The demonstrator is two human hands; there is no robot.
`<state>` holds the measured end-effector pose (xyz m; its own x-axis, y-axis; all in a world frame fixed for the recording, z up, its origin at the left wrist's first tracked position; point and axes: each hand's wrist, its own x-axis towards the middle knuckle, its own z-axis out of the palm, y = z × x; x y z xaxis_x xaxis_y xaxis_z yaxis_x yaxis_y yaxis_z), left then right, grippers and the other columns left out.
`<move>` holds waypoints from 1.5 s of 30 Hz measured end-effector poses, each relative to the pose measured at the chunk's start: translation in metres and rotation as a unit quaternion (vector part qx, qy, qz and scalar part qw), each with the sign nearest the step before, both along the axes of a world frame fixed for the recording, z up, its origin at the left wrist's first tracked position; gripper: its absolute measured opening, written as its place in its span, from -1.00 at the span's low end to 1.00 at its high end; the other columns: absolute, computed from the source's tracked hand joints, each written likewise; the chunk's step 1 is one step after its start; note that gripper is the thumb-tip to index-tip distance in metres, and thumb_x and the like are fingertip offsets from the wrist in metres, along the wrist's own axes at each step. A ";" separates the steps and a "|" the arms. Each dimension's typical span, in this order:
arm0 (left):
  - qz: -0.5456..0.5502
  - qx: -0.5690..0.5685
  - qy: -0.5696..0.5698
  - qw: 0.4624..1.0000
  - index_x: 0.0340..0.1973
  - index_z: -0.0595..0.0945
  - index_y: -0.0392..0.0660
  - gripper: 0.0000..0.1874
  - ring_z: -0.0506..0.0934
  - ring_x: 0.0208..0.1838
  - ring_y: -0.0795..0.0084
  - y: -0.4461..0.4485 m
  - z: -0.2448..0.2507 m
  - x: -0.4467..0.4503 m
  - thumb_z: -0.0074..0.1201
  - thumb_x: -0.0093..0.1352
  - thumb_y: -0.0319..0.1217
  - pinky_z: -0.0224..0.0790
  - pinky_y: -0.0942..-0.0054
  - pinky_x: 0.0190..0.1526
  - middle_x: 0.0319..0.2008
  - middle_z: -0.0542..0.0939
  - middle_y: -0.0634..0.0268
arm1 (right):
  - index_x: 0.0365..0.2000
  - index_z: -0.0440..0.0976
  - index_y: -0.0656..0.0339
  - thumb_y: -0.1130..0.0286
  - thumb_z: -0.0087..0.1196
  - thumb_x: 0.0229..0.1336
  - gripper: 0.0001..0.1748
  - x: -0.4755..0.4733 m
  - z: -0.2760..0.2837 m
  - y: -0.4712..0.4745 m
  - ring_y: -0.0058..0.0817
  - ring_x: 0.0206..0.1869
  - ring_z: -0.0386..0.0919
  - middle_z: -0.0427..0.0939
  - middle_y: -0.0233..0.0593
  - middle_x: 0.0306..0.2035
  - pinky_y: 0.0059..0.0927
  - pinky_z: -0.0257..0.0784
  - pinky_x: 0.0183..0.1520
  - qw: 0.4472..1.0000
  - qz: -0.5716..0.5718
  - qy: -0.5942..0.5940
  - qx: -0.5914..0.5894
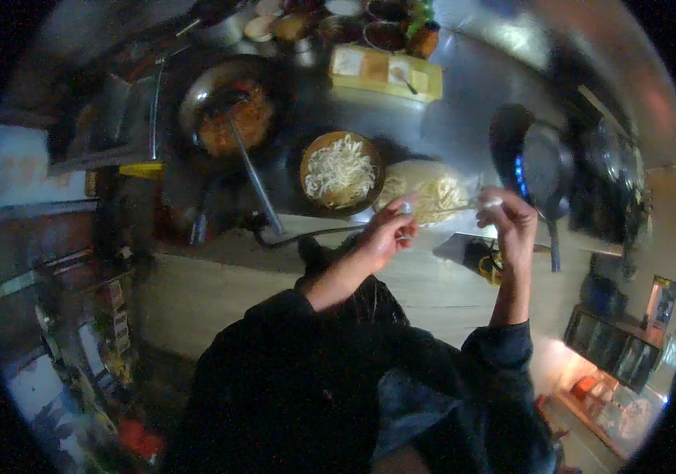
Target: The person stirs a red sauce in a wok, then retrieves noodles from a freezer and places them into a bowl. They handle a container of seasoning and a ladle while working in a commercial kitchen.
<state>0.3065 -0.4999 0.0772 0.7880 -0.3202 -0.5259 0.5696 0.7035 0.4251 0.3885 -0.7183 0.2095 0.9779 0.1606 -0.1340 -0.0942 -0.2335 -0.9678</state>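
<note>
A clear plastic bag of pale noodles (pixel 441 186) lies at the counter's front edge, just beyond both hands. My left hand (pixel 388 234) is at the bag's near left side, thumb and fingertips pinched together. To the right, my right hand (pixel 510 222) is bent inward with a small white bit at its fingertips. A thin pale strip (pixel 456 208) stretches between the two hands; blur hides whether it is a noodle or the bag's edge. Left of the bag, a round brown bowl (pixel 343 208) holds a heap of wide white noodles (pixel 343 169).
At the left, a wok (pixel 196 106) holds reddish-brown food and a long-handled metal ladle (pixel 258 183). A frying pan (pixel 545 160) sits at the right over a blue flame, its handle jutting forward. Behind stand a yellow seasoning box (pixel 385 92) and several bowls and jars (pixel 338 26).
</note>
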 end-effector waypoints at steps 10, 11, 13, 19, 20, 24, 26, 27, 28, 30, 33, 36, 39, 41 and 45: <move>0.031 0.003 -0.001 1.000 0.28 0.49 0.11 -0.54 0.50 -0.25 0.59 0.007 -0.022 -0.004 0.05 0.45 -0.31 0.36 0.48 -0.21 -0.33 0.56 0.45 | -0.16 0.63 0.40 0.52 0.22 0.20 -0.79 0.007 0.098 0.018 -0.45 -0.50 0.53 0.64 -0.11 -0.37 -0.48 0.42 -0.44 0.970 -0.009 -0.145 0.194; 0.025 0.029 0.006 0.999 0.25 0.52 0.10 -0.57 0.51 -0.23 0.59 0.005 -0.025 -0.007 0.05 0.45 -0.30 0.36 0.48 -0.21 -0.31 0.57 0.44 | -0.14 0.61 0.40 0.50 0.23 0.21 -0.77 0.009 0.107 0.021 -0.45 -0.51 0.52 0.64 -0.13 -0.39 -0.50 0.40 -0.45 0.967 0.018 -0.163 0.195; 0.010 0.069 0.020 0.997 0.18 0.55 0.09 -0.61 0.53 -0.21 0.57 0.000 -0.030 -0.014 0.08 0.44 -0.30 0.37 0.47 -0.19 -0.28 0.59 0.44 | -0.10 0.59 0.39 0.47 0.23 0.23 -0.73 0.015 0.123 0.032 -0.46 -0.52 0.52 0.63 -0.13 -0.40 -0.52 0.38 -0.46 0.960 0.037 -0.194 0.199; -0.030 0.111 0.028 0.993 -0.04 0.64 0.04 -0.77 0.55 -0.15 0.54 -0.009 -0.032 -0.037 0.13 0.39 -0.31 0.35 0.43 -0.11 -0.24 0.63 0.46 | -0.02 0.56 0.42 0.52 0.14 0.25 -0.70 0.026 0.133 0.079 -0.45 -0.45 0.56 0.65 0.03 -0.24 -0.53 0.44 -0.43 0.949 0.080 -0.215 0.215; -0.042 0.124 0.014 0.991 -0.01 0.64 0.02 -0.74 0.54 -0.14 0.55 -0.008 -0.033 -0.039 0.13 0.40 -0.31 0.35 0.42 -0.11 -0.22 0.64 0.45 | -0.03 0.57 0.41 0.55 0.11 0.26 -0.71 0.027 0.131 0.085 -0.43 -0.46 0.57 0.66 0.02 -0.28 -0.49 0.46 -0.42 0.956 0.067 -0.195 0.208; -0.018 0.112 0.011 0.993 0.03 0.63 0.01 -0.72 0.55 -0.13 0.55 -0.003 -0.035 -0.042 0.13 0.40 -0.33 0.37 0.41 -0.11 -0.22 0.64 0.44 | -0.04 0.61 0.36 0.61 0.10 0.25 -0.73 0.037 0.079 0.113 -0.42 -0.29 0.66 0.69 -0.08 -0.16 -0.45 0.58 -0.25 0.978 0.112 -0.107 0.141; -0.002 0.118 0.013 0.993 0.04 0.63 0.00 -0.70 0.56 -0.12 0.55 -0.001 -0.035 -0.040 0.13 0.40 -0.33 0.38 0.42 -0.11 -0.21 0.64 0.44 | 0.01 0.61 0.26 0.61 0.11 0.27 -0.69 0.046 0.025 0.134 -0.40 -0.20 0.69 0.69 -0.18 -0.11 -0.42 0.61 -0.16 0.982 0.173 -0.054 0.058; -0.006 0.120 0.008 0.993 0.06 0.63 0.00 -0.69 0.57 -0.10 0.54 0.001 -0.035 -0.040 0.13 0.41 -0.33 0.39 0.42 -0.10 -0.20 0.65 0.43 | 0.07 0.58 0.25 0.58 0.14 0.25 -0.63 0.048 -0.006 0.147 -0.42 -0.20 0.69 0.69 -0.16 -0.08 -0.38 0.61 -0.12 0.974 0.216 0.014 0.062; -0.011 0.124 0.005 0.992 0.08 0.62 -0.01 -0.68 0.58 -0.09 0.53 0.002 -0.035 -0.039 0.13 0.41 -0.34 0.39 0.43 -0.10 -0.19 0.65 0.42 | 0.12 0.53 0.27 0.64 0.08 0.25 -0.58 0.046 -0.035 0.155 -0.36 -0.09 0.68 0.68 -0.13 -0.05 -0.32 0.60 -0.05 0.971 0.215 0.039 -0.097; -0.019 0.126 -0.007 0.992 0.11 0.61 -0.01 -0.67 0.59 -0.08 0.52 0.006 -0.036 -0.039 0.13 0.42 -0.34 0.41 0.44 -0.09 -0.16 0.66 0.41 | 0.14 0.50 0.29 0.66 0.08 0.22 -0.54 0.042 -0.073 0.146 -0.34 -0.16 0.71 0.67 -0.04 -0.07 -0.37 0.62 -0.15 0.914 0.282 -0.100 -0.273; -0.017 0.124 -0.019 0.992 0.13 0.60 -0.02 -0.66 0.60 -0.07 0.51 0.010 -0.041 -0.044 0.12 0.45 -0.32 0.41 0.45 -0.08 -0.12 0.66 0.39 | 0.07 0.54 0.33 0.58 0.14 0.23 -0.63 0.031 -0.101 0.108 -0.38 -0.22 0.73 0.69 0.00 -0.16 -0.42 0.62 -0.24 0.979 0.194 0.045 -0.053; -0.014 0.142 -0.019 0.990 0.13 0.60 -0.04 -0.66 0.60 -0.07 0.51 0.012 -0.050 -0.046 0.13 0.47 -0.28 0.41 0.43 -0.06 -0.09 0.65 0.38 | 0.01 0.57 0.38 0.55 0.13 0.26 -0.69 0.020 -0.111 0.064 -0.38 -0.28 0.76 0.71 0.05 -0.18 -0.37 0.63 -0.31 0.977 0.114 0.015 -0.179; -0.002 0.147 -0.031 0.989 0.14 0.59 -0.04 -0.65 0.60 -0.06 0.51 0.021 -0.056 -0.041 0.13 0.47 -0.28 0.44 0.44 -0.08 -0.07 0.65 0.38 | -0.06 0.60 0.39 0.50 0.13 0.30 -0.75 0.008 -0.117 0.027 -0.39 -0.30 0.76 0.72 0.00 -0.22 -0.39 0.63 -0.32 0.968 0.080 0.061 -0.229; 0.006 0.237 -0.062 0.970 0.13 0.60 -0.05 -0.69 0.59 -0.09 0.51 0.036 -0.058 -0.032 0.10 0.48 -0.41 0.50 0.46 -0.17 -0.07 0.65 0.38 | -0.07 0.60 0.38 0.52 0.13 0.25 -0.74 -0.001 -0.120 0.009 -0.36 -0.30 0.76 0.72 0.01 -0.24 -0.35 0.63 -0.32 0.965 0.087 0.056 -0.240; 0.015 0.700 -0.167 0.694 0.23 0.54 -0.06 -0.55 0.55 0.20 0.01 0.081 -0.061 -0.009 0.11 0.40 -0.49 0.43 0.18 0.18 0.19 0.54 0.01 | -0.05 0.61 0.33 0.44 0.18 0.22 -0.70 -0.017 -0.124 -0.002 -0.22 -0.31 0.75 0.70 0.08 -0.24 -0.27 0.62 -0.21 0.965 0.080 0.069 -0.242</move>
<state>0.2977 -0.4191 0.0165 0.9362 0.3394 -0.0917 0.2691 -0.5238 0.8083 0.3712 -0.7205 0.0855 0.9130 0.1942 -0.3588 -0.1400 -0.6769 -0.7226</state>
